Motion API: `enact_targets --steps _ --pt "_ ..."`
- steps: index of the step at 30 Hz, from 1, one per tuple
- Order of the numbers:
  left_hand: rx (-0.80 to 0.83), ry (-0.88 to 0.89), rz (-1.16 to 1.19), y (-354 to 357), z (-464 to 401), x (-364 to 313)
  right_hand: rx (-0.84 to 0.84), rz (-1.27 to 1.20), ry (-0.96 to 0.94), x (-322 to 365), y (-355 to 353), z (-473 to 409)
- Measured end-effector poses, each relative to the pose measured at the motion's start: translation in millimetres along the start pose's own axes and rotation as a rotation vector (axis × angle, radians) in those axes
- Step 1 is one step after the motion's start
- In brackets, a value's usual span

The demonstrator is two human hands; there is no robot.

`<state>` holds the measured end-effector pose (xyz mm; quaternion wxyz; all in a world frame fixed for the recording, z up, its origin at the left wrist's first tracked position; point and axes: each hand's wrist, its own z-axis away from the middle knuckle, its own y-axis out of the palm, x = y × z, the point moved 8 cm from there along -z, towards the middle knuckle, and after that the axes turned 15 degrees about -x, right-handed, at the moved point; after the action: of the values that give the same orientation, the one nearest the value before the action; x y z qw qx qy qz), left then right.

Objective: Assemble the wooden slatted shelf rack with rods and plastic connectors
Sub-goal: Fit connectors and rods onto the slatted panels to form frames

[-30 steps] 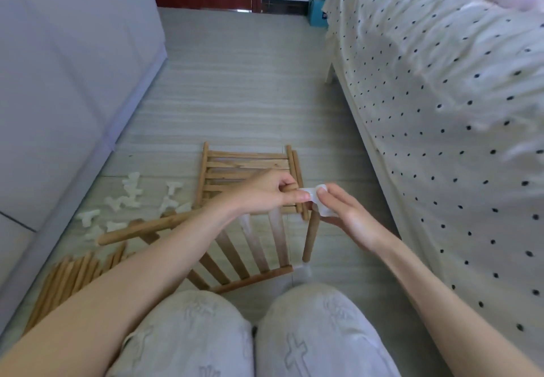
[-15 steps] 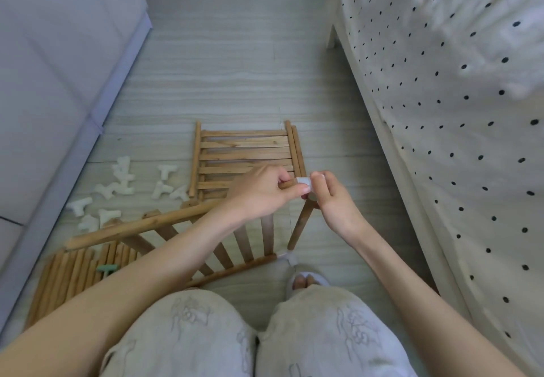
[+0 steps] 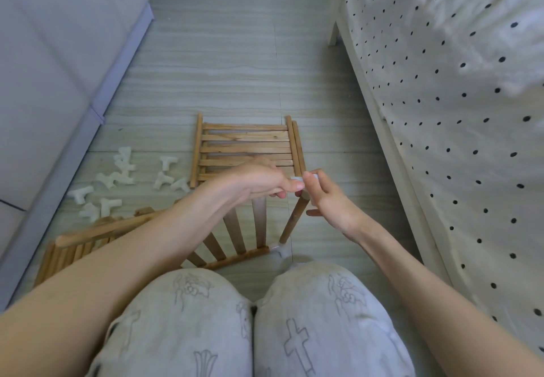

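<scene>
Head view, the only one. I'm seated on the pale striped floor (image 3: 235, 61), knees at the bottom of the frame, spotted white bedcover (image 3: 441, 82) along the right.

Centre frame: my left hand (image 3: 259, 180) is curled around the top rail of the tilted wooden slatted panel (image 3: 235, 232), which leans across my lap area with its lower rail near my knees. My right hand (image 3: 326, 200) pinches a small white plastic connector (image 3: 297, 178) between thumb and forefinger, other fingers loosely spread. The connector sits at the top of the short round wooden rod (image 3: 294, 220), touching my left fingertips. The rod's lower end goes into a second white plastic corner connector (image 3: 279, 248) at the panel's lower right corner.

Just beyond my hands, a flat wooden slatted shelf panel (image 3: 244, 144) lies on the floor. Left of it, a scatter of spare white plastic T-connectors (image 3: 117, 182). At the lower left, a bundle of loose wooden rods (image 3: 67, 254), partly behind my forearm.

Step in hand, as I judge it: seating the upper connector onto the rod top and the rail end. How far it is seated I cannot tell; my fingers cover it.

Next move calls for a firm, straight push along the rod while the left hand braces the rail. Then on to the next corner.
</scene>
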<state>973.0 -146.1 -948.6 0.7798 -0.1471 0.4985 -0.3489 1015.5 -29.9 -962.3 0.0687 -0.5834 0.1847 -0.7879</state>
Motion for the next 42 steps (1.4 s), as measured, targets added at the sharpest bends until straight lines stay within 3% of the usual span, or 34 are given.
enact_targets --steps 2,6,11,15,24,31,36,42 --pt "0.064 -0.026 0.013 5 3 2 0.020 -0.035 0.118 -3 2 -1" --pt "0.104 0.052 -0.021 1 6 2 -0.152 -0.037 0.210 0 4 -6" --pt "0.115 0.279 -0.301 -8 9 4 -0.161 0.020 0.220 4 9 -9" --pt "-0.043 0.502 -0.517 -13 14 3 -0.197 0.096 0.160 9 8 -9" --pt "-0.283 0.600 -0.539 -20 22 11 -0.199 0.347 0.043 21 14 -7" --pt "-0.231 0.547 -0.498 -20 22 16 -0.142 0.520 -0.096 33 22 -5" --pt "-0.167 0.391 -0.331 -21 18 21 -0.101 0.589 -0.129 33 24 0" --pt "-0.143 0.317 -0.293 -19 15 24 -0.073 0.585 -0.124 35 28 5"
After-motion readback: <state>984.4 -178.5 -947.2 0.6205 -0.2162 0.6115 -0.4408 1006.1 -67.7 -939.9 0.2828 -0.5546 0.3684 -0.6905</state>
